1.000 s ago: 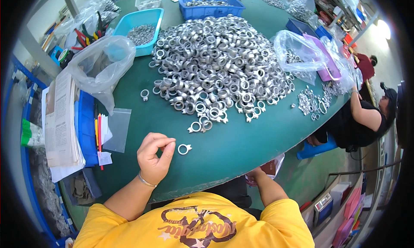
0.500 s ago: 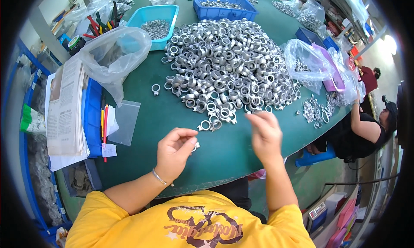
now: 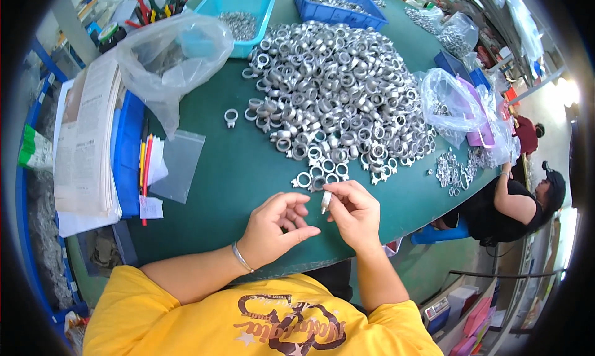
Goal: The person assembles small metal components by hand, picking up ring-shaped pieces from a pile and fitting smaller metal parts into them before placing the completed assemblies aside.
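Closest to the person in the yellow shirt, both hands are raised just over the near edge of the dark green bench (image 3: 229, 176). The right hand (image 3: 354, 213) has its grip pinched on a small silvery metal ring fitting (image 3: 326, 200), thumb and fingertips closed on it edge-on, so it stands nearly upright between the two hands. The left hand (image 3: 276, 227) is half curled, fingers bent toward the palm and thumb pointing across at the fitting; whether anything small sits inside that curl I cannot tell, so its grip may be empty.

The fitting looks like cast metal: stiff, light for one piece, smooth and probably a little slippery, not something that breaks if dropped. The outer rim of the ring seems the sound place to hold it, as the right hand does now.

Just beyond the hands a few loose fittings lie at the near foot of the big heap of silvery ring fittings (image 3: 338, 102), which fills the middle of the bench. Left of the heap lie a flat clear plastic bag (image 3: 180, 165), a stack of papers (image 3: 87, 145) on a blue tray, and a crumpled clear plastic bag (image 3: 167, 58). Right of the heap sits another clear bag with a purple tray (image 3: 455, 105), and past it another person in dark clothes (image 3: 508, 204) works. Behind the heap stand a light blue tub (image 3: 238, 12) and a darker blue crate (image 3: 338, 3)
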`<state>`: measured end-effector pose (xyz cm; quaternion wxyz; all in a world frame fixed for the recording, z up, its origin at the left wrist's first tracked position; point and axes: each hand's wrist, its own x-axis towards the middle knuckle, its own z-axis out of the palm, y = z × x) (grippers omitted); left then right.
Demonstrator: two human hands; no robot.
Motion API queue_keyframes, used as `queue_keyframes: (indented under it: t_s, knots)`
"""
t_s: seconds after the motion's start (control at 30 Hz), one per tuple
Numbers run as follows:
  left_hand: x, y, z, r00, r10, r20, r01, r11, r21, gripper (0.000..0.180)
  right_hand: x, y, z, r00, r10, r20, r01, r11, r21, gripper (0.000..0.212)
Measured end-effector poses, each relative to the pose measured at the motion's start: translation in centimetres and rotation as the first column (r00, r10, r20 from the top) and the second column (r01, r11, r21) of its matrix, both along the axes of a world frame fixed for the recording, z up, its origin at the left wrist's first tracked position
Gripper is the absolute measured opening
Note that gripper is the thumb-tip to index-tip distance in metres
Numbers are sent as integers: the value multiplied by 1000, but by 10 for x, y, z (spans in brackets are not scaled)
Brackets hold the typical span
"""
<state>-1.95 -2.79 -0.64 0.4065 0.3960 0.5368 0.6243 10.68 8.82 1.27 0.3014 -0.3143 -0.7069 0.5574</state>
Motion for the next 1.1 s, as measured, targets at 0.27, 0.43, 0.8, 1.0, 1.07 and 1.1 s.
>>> queue_keyframes:
  t_s: [0.27, 0.43, 0.8, 1.0, 1.07, 1.1]
  knots:
    - [-8, -1, -3, 986, 49, -158, -29, 992, 126, 12, 6, -11, -17, 973, 52, -227, -42, 998, 49, 20]
    - [-11, 1, -4, 976, 122, -180, -92, 982, 165, 10, 12, -15, -24, 922, 114, -371, -197, 961, -193, 17]
    - [-6, -1, -3, 1000, 2, 4, -2, 995, 104, 21, 5, -22, -30, 956, 95, -278, 0, 946, 324, 21]
    - [-7, 1, 3, 970, 77, -232, -44, 989, 144, 19, 7, -22, -30, 959, 138, -249, -62, 955, 289, 35]
    - [-6, 1, 3, 964, 95, -249, -55, 985, 164, 19, 6, -21, -30, 955, 138, -262, -91, 978, 185, 40]
    - [-6, 1, 2, 960, 106, -258, -62, 983, 173, 19, 5, -21, -30, 953, 133, -272, -104, 987, 118, 41]
